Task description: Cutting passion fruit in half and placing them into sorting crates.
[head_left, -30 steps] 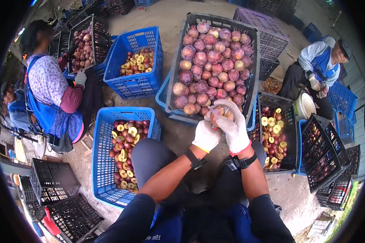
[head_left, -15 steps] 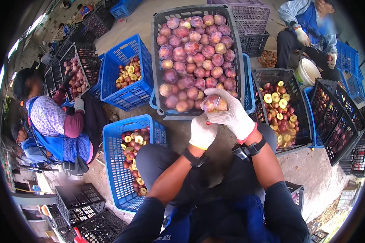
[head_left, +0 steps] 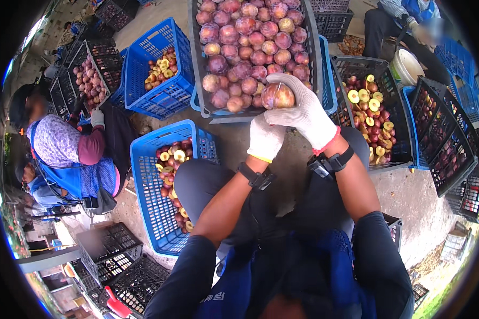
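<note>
One plum (head_left: 278, 96) sits in the right hand (head_left: 301, 109), fingers curled round it; the left hand (head_left: 266, 137), just below, is partly closed, its contents hidden. Beyond both hands stands a filled crate (head_left: 314, 58).

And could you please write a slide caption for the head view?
Gloved right hand cradling a plum, gloved left hand close by, before a dark crate of whole plums.

Grey concrete floor (head_left: 234, 141) below the gloved fingers (head_left: 294, 85), blue slotted crate (head_left: 148, 186) standing on it to their left, second blue crate (head_left: 162, 101) farther off ahead-left, black crate (head_left: 403, 133) to their right
</note>
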### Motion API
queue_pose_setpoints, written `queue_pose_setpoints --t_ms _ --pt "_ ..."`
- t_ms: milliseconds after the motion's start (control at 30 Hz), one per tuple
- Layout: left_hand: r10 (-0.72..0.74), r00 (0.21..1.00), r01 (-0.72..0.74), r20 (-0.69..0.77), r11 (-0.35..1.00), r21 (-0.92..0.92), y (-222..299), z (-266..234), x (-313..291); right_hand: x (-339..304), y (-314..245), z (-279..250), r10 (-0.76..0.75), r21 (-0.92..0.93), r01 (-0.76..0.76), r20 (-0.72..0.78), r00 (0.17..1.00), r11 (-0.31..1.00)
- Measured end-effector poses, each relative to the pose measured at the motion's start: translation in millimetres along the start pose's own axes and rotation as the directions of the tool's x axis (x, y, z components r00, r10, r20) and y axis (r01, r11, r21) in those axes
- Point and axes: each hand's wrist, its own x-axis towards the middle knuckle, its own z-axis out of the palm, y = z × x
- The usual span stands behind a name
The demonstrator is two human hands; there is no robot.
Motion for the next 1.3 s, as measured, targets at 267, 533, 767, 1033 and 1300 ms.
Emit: queue_pose_setpoints --t_ms 267,533,767,1033,1300 --pt "-0.213 0.973 0.231 0.09 0.927 -0.297 -37.4 4.0 1.6 4.8 -10.5 16.5 0.125 -0.151 -0.136 -0.082 0.989 0.979" --pt "-0.042 0.987 0.032 0.153 0.997 0.068 -40.1 7.9 1.6 9.8 -6.8 3.9 0.28 0.012 -0.279 -0.061 0.958 0.96" --pt "-0.02 0.999 0.018 -0.025 0.998 -0.068 -39.2 10.8 -1.2 8.0 4.5 13.2 0.349 0.367 -0.339 0.039 0.936 0.866" --pt "-0.301 0.922 0.3 0.241 0.953 0.043 -35.9 1.6 5.3 7.8 1.8 -11.4 0.196 -0.346 -0.233 -0.14 0.971 0.909" --pt "-0.566 0.724 0.538 0.394 0.821 0.191 0.0 -14.6 -1.7 -12.4 11.5 -43.4 -0.066 -0.594 0.043 -0.017 0.998 0.803"
